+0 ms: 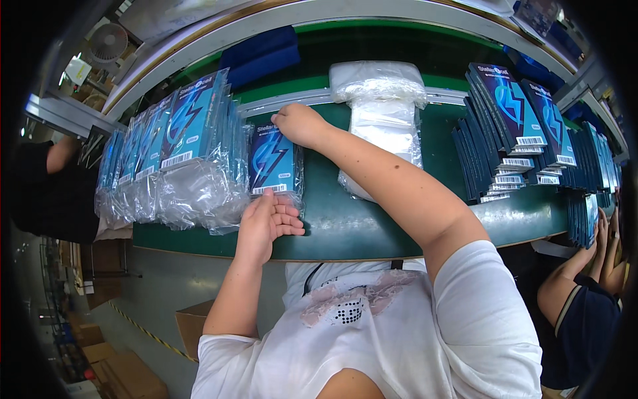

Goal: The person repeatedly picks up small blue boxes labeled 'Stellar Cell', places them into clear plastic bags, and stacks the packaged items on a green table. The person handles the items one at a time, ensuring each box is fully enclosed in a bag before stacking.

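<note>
A flat blue box (pixel 270 159) with a lightning-bolt print and a barcode lies in a transparent plastic bag, right beside the bagged stacks. My right hand (pixel 300 125) reaches across from the right, its fingers closed at the top edge of this box. At the lower end my left hand (pixel 269 223) is palm up with fingers apart, the thumb touching the bag near the barcode. Several bagged blue boxes (pixel 189 126) stand in rows to the left, their loose bag ends (pixel 199 193) bunched toward me. A pile of transparent bags (pixel 385 133) lies right of my hands.
The green worktop (pixel 332 226) carries stacks of unbagged blue boxes (pixel 505 113) on the right. A blue bin (pixel 259 56) sits behind the metal rail. Other people (pixel 585 319) are at the right and left edges. Cartons (pixel 126 372) stand on the floor.
</note>
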Available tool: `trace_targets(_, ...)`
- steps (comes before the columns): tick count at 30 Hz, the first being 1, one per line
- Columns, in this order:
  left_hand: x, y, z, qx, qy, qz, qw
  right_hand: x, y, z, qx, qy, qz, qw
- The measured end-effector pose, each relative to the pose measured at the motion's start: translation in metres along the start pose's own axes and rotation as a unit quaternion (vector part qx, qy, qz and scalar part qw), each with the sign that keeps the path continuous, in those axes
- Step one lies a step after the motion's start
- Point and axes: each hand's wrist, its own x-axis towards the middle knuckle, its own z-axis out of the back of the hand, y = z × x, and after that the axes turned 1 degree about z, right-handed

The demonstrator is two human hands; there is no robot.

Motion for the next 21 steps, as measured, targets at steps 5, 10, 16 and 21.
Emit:
trace_targets(5,-0.012,-0.002,-0.009,-0.018,-0.020,-0.007,1.000,-0.002,-0.002,0.002,0.046,-0.029,0.014,0.998)
trace_targets(10,-0.045,0.010,-0.013,-0.043,0.033,0.023,0.998,-0.079,0.053,0.052,-0.022,-0.049,0.100,0.994)
trace_targets(16,-0.030,0.020,-0.057,0.313,0.105,-0.273,0.904,-0.162,0.075,0.190,-0.302,-0.295,0.208,0.882)
trace_targets(21,0.010,-0.019,-0.110,0.521,0.110,-0.514,0.672,-0.180,0.018,0.255,-0.467,-0.278,-0.099,0.834)
